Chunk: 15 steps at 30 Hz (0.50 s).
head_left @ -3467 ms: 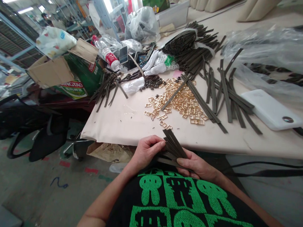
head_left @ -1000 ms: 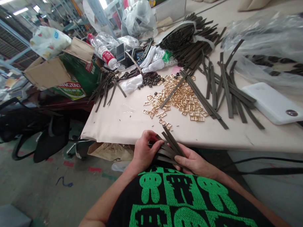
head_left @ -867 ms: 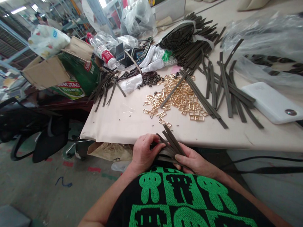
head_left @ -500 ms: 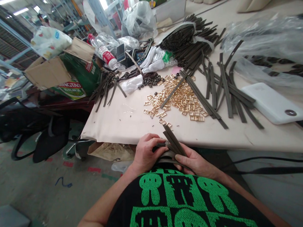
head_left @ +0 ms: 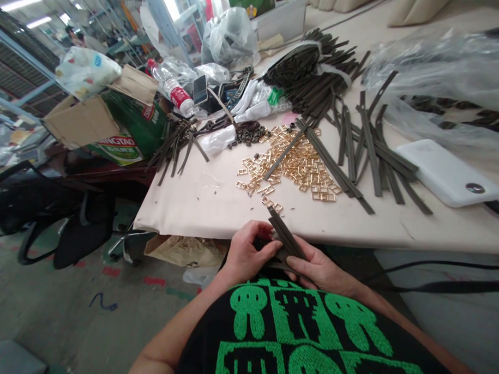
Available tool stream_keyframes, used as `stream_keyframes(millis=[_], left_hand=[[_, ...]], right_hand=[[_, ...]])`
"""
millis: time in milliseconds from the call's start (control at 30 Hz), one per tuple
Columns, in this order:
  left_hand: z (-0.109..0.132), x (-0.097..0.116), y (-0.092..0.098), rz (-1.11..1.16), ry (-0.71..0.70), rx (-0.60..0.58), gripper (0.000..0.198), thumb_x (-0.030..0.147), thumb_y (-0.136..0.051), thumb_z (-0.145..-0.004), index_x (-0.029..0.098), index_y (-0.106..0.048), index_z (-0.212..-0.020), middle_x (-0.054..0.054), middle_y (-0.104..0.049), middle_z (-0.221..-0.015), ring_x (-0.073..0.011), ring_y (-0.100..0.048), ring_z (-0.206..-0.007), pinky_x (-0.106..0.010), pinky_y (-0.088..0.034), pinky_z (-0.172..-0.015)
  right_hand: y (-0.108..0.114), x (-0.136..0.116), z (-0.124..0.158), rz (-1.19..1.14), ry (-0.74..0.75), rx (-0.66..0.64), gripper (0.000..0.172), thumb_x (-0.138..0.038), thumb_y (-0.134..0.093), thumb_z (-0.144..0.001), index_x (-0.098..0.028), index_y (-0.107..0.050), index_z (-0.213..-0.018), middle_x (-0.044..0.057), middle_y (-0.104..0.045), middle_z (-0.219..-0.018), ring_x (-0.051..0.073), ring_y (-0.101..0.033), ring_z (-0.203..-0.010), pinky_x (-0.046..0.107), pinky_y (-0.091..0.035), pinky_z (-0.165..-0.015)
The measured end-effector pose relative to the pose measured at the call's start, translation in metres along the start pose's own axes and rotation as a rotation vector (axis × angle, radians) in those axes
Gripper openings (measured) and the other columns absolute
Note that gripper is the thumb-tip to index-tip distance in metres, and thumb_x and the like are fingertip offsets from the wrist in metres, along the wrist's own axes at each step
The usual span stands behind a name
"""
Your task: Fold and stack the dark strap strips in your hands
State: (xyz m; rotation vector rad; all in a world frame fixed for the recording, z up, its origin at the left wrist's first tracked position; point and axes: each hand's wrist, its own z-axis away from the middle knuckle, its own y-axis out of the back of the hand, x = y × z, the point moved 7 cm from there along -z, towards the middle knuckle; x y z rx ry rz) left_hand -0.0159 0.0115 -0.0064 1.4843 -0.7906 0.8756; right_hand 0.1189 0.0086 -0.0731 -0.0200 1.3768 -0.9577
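Note:
Several dark straps (head_left: 287, 236) stick up from my right hand (head_left: 318, 266), which is closed round them just off the table's front edge. My left hand (head_left: 248, 253) is beside them, thumb and fingers bent together at the straps; what it pinches is too small to make out. Beyond the edge lies a spread pile of gold buckles (head_left: 311, 164) with a few loose ones at its near side. Long dark straps (head_left: 334, 162) lie across and to the right of the buckles, and a tied bundle of straps (head_left: 294, 66) is behind them.
A white power bank (head_left: 448, 172) with a cable lies at the right. Clear plastic bags (head_left: 438, 62) are behind it. At the left are a bottle (head_left: 177, 94), a phone (head_left: 200, 90), more dark straps (head_left: 185, 146) and a green carton (head_left: 129, 128). A black chair (head_left: 84, 225) stands at lower left.
My left fingers have shifted slightly and the thumb now lies against the straps. The curved strap piece seen below my fingers is less visible. My right hand has hardly moved.

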Motion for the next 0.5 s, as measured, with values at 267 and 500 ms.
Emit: stream_keyframes(millis=[267, 500], left_hand=[[-0.003, -0.002, 0.000, 0.000, 0.030, 0.013, 0.024, 0.025, -0.072, -0.075, 0.020, -0.060, -0.095, -0.002, -0.063, -0.085, -0.0153, -0.062, -0.075, -0.030, -0.049, -0.074], [0.000, -0.021, -0.009, 0.299, 0.169, -0.039, 0.041, 0.033, -0.075, -0.074, 0.021, -0.059, -0.111, -0.001, -0.062, -0.087, -0.0119, -0.056, -0.071, -0.026, -0.048, -0.068]], right_hand=[[0.001, -0.001, 0.000, 0.048, 0.000, 0.011, 0.071, -0.052, -0.062, -0.088, -0.028, -0.031, -0.147, -0.004, -0.058, -0.071, 0.003, -0.036, -0.039, 0.014, -0.024, -0.033], [0.001, 0.001, 0.000, 0.068, -0.025, -0.023, 0.067, -0.049, -0.062, -0.090, -0.030, -0.033, -0.147, -0.004, -0.058, -0.072, 0.003, -0.036, -0.040, 0.014, -0.024, -0.034]])
